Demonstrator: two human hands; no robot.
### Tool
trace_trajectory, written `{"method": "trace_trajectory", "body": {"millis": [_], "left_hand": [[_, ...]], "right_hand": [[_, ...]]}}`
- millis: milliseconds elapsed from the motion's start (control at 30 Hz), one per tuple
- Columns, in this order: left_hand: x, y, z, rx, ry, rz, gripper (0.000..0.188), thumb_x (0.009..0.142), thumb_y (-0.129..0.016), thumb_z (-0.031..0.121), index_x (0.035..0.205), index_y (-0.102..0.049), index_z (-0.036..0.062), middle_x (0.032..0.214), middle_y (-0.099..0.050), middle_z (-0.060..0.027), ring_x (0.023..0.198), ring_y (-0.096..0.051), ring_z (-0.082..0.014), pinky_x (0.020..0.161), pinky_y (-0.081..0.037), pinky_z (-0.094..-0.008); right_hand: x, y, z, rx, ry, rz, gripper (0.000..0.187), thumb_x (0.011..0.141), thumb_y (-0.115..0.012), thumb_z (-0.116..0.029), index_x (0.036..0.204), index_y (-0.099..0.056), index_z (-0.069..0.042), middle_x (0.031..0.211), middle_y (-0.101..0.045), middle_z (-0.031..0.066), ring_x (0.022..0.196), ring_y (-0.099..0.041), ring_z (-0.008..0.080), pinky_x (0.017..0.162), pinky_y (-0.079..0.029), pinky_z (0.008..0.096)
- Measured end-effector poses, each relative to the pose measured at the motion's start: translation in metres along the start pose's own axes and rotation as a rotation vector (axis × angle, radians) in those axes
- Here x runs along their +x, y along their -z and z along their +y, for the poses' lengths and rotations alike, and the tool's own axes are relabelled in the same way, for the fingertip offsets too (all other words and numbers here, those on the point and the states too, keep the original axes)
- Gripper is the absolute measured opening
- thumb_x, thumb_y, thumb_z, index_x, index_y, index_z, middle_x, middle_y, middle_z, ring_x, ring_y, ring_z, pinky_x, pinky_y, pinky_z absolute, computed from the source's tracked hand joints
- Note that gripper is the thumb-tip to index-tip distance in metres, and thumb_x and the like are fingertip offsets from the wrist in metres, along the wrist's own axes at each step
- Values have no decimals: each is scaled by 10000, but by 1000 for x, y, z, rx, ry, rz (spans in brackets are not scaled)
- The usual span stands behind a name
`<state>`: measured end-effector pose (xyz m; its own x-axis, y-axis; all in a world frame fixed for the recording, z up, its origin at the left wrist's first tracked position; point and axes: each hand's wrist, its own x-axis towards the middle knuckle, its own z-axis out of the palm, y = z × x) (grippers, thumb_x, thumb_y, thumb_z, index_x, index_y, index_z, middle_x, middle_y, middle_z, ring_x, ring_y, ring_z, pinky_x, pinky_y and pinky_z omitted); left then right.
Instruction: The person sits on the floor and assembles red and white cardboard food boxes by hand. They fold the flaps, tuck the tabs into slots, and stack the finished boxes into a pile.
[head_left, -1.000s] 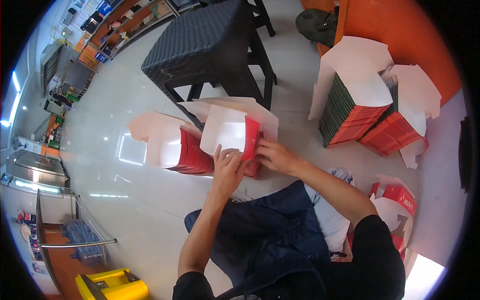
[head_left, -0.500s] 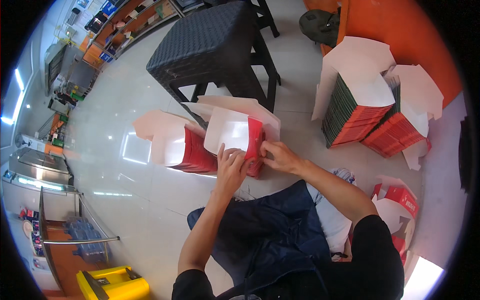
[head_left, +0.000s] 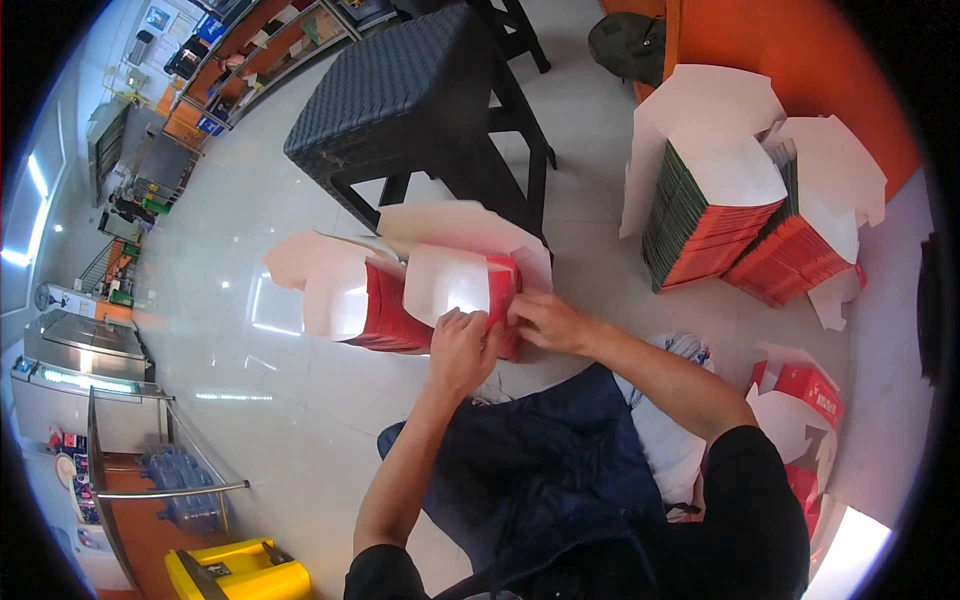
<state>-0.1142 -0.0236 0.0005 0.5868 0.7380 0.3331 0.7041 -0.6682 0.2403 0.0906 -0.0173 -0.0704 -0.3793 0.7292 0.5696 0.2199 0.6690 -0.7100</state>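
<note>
In front of me on the floor, a red paper food box (head_left: pixel 447 280) with a white inside sits at the top of a stack, its large rear flap raised. My left hand (head_left: pixel 462 350) is closed on the near edge of the box. Bent fingers of my right hand (head_left: pixel 550 322) pinch its red right side, close to the left fingertips. Immediately to the left stands a second stack of nested red boxes (head_left: pixel 390 318), its top box showing a white inside and a raised flap.
A black plastic stool (head_left: pixel 400 110) stands just beyond the boxes. Flat red, green and white carton blanks (head_left: pixel 715 245) are piled at the right by an orange panel (head_left: pixel 800 60). Loose red-and-white cartons (head_left: pixel 800 400) lie near right. A yellow bin (head_left: pixel 240 572) stands lower left.
The top box has come down slightly onto the stack, and its rear flap leans further back. Both hands have moved slightly down with it, still gripping its edge and side.
</note>
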Motion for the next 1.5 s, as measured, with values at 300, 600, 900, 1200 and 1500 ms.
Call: {"method": "trace_trajectory", "body": {"millis": [300,600,900,1200,1500], "left_hand": [[45,-6,-13,117,119,-201,262,970,-527,222,880,-562,-21,693,-634,-284,668,-632,-488,643,-503,-575],[40,-2,1,-80,252,-161,266,969,-524,204,876,-564,-43,705,-623,-324,682,-618,-524,648,-493,-589],[40,6,0,-133,330,-84,267,953,-545,178,824,-564,-56,689,-599,-342,693,-603,-536,640,-468,-593],[51,13,4,-228,359,-77,269,952,-569,179,827,-581,-59,710,-609,-337,720,-616,-521,640,-465,-569],[59,3,-8,-145,356,-95,283,938,-561,222,904,-634,-50,781,-645,-329,772,-629,-526,718,-495,-586]], "right_hand": [[4,-3,-6,-35,113,131,306,740,-699,4,1021,-589,-48,1044,-595,153,972,-600,362,782,-512,431],[14,33,-11,-310,-181,29,324,790,-676,-136,1108,-617,-141,1138,-590,130,1043,-610,358,823,-537,453],[24,33,-14,-427,-58,-56,277,786,-648,-157,1061,-613,-154,1155,-611,125,1063,-623,332,809,-553,452],[22,23,9,-524,46,-53,215,818,-608,-118,1027,-635,-163,1148,-623,74,1050,-621,297,798,-557,429],[33,26,3,-561,-144,-247,202,881,-537,-147,1053,-627,-203,1131,-650,57,903,-695,332,697,-566,480]]}}
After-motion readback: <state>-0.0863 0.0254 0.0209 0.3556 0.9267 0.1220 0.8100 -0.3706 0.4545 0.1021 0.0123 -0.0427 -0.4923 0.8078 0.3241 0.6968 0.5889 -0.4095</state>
